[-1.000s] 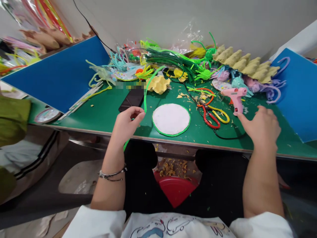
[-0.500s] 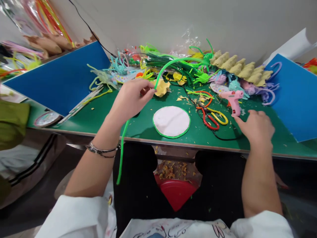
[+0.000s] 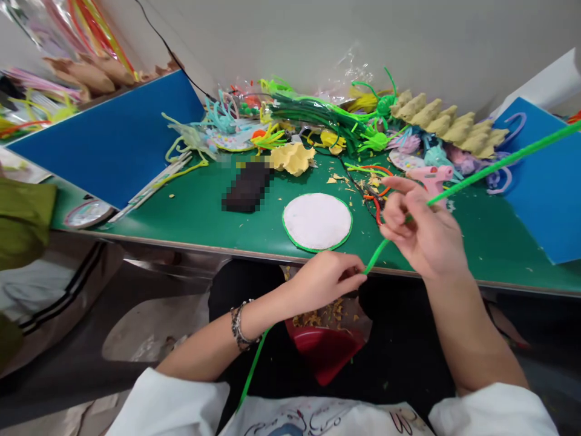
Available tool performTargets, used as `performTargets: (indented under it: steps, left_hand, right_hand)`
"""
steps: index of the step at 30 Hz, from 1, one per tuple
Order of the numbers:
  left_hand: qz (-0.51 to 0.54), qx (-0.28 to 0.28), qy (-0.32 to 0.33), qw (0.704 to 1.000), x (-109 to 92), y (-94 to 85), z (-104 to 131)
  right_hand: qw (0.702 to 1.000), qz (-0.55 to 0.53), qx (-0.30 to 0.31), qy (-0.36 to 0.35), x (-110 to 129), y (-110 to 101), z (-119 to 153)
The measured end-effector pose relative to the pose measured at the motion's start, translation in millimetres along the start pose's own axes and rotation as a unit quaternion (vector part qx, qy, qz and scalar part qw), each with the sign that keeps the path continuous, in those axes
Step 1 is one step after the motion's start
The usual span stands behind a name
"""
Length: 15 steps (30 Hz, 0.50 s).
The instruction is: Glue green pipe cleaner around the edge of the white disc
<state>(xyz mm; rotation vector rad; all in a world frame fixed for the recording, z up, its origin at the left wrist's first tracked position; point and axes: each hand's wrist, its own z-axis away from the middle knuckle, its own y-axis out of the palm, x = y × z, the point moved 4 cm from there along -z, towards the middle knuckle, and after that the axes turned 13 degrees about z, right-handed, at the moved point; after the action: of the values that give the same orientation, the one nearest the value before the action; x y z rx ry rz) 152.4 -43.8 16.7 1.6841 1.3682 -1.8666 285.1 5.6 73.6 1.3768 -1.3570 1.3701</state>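
A long green pipe cleaner (image 3: pixel 503 160) runs through both hands and stretches past the right edge of the view. My left hand (image 3: pixel 329 275) pinches it just off the table's front edge, and its other end hangs down by my lap. Higher up and to the right, my right hand (image 3: pixel 424 227) has its fingers closed around the same pipe cleaner. On the table, beyond my left hand, lies a white disc (image 3: pixel 318 221) with a green rim. Behind my right hand are a pink glue gun (image 3: pixel 433 175) and scissors (image 3: pixel 377 209), mostly covered by the hand.
Pipe cleaners and finished fuzzy figures heap along the wall beside an egg carton piece (image 3: pixel 449 124). Blue boards (image 3: pixel 113 139) stand at both sides. A dark pixelated object (image 3: pixel 249 186) lies left of the disc. Below sits a red bin (image 3: pixel 324 351) with scraps.
My left hand came down and right with the pipe cleaner. My right hand left the glue gun's side, moved left and took hold of the pipe cleaner, which now extends to the right.
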Motion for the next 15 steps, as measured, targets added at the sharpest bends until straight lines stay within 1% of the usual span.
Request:
performTargets:
  steps: [2,3,5,7,8,10,11,12,13,14,15]
  left_hand:
    - [-0.012,0.034,0.023,0.999,2,9.4,5]
    - [-0.019,0.051,0.035,0.998,2,13.9,8]
    - [-0.034,0.078,0.05,0.995,2,19.3,12]
    - [-0.049,0.091,0.058,0.993,1,16.2,16]
    - [-0.055,0.095,0.06,0.992,2,10.7,17]
    - [-0.076,0.087,0.062,0.991,5,-8.9,20]
    - [-0.094,0.067,0.057,0.992,8,-22.8,21]
    - [-0.138,0.028,0.064,0.988,12,-39.0,21]
    - [-0.173,0.001,0.071,0.982,16,-54.4,22]
    - [-0.198,-0.012,0.077,0.977,21,-67.8,23]
    - [-0.226,-0.012,0.068,0.972,28,-78.9,22]
  right_hand:
    - [0.997,0.01,-0.072,-0.009,4,-12,3]
    - [0.996,0.008,-0.092,-0.015,6,-16,5]
    - [0.995,0.01,-0.094,-0.043,9,-19,10]
    - [0.99,0.049,-0.09,-0.095,11,-20,14]
    - [0.983,0.083,-0.105,-0.125,11,-21,16]
    - [0.957,0.156,-0.159,-0.185,12,-28,20]
    - [0.941,0.186,-0.19,-0.207,11,-34,23]
    - [0.924,0.212,-0.224,-0.224,11,-41,25]
    - [0.907,0.241,-0.257,-0.229,10,-50,27]
    - [0.889,0.274,-0.29,-0.225,9,-59,30]
    - [0.865,0.315,-0.325,-0.216,9,-69,33]
